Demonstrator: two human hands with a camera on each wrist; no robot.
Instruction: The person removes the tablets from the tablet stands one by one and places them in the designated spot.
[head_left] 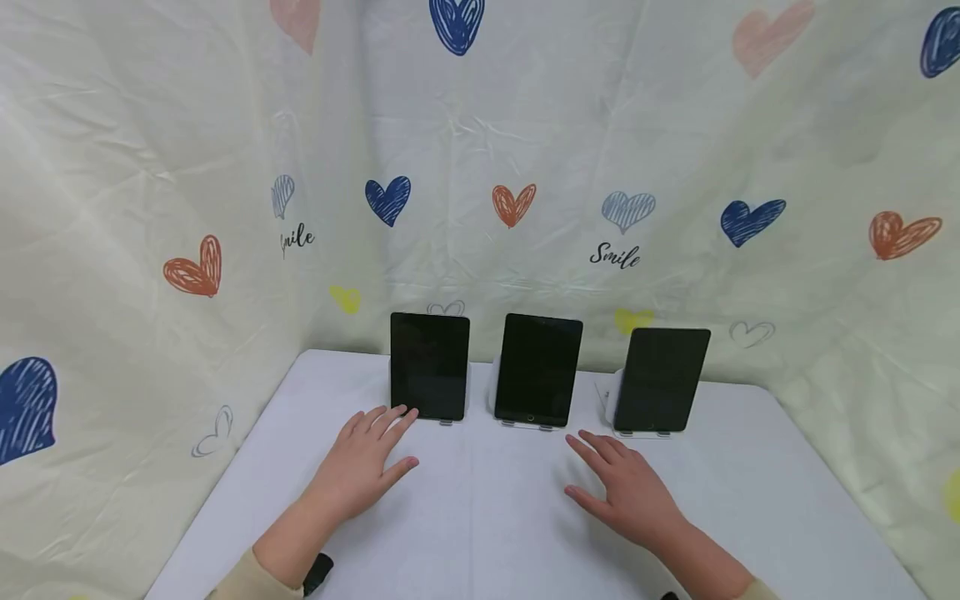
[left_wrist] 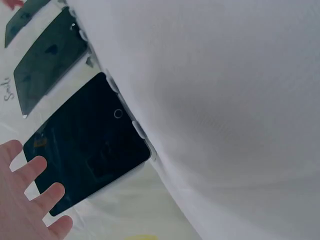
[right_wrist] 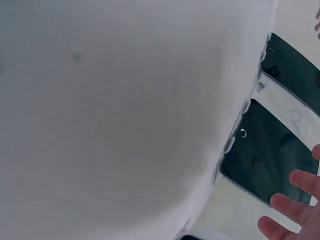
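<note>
**A:** Where do your hands lie, and why do the tablets stand as they do?

**B:** Your left hand (head_left: pixel 365 462) rests palm-down on the white table (head_left: pixel 487 533), fingers straight and slightly spread, gripping nothing. Its fingertips (head_left: pixel 401 414) reach just to the lower left corner of the left tablet (head_left: pixel 429 366); whether they touch it cannot be told. Your right hand (head_left: pixel 626 492) also lies flat with fingers apart and holds nothing, just in front of the gap between the middle tablet (head_left: pixel 537 369) and the right tablet (head_left: pixel 661 379). Each tablet leans back on a small white stand (head_left: pixel 609 402), screen dark and facing you, so every face can likely be reached from the front without lifting.

**A:** What does each wrist view add?

**B:** The left wrist view shows the left tablet (left_wrist: pixel 90 145) close to your fingers (left_wrist: pixel 42 192), its round button towards the table. The right wrist view shows the right tablet (right_wrist: pixel 267 160) just beyond your fingers (right_wrist: pixel 295 202), apart from it.

**A:** What surrounds the work, and what stands in the way?

**B:** A cream curtain printed with hearts (head_left: pixel 510 204) and the word "Smile" (head_left: pixel 615 256) closes the back and both sides. Nothing lies between your hands and the tablets. The stands' front lips (head_left: pixel 525 425) jut a little towards you.
</note>
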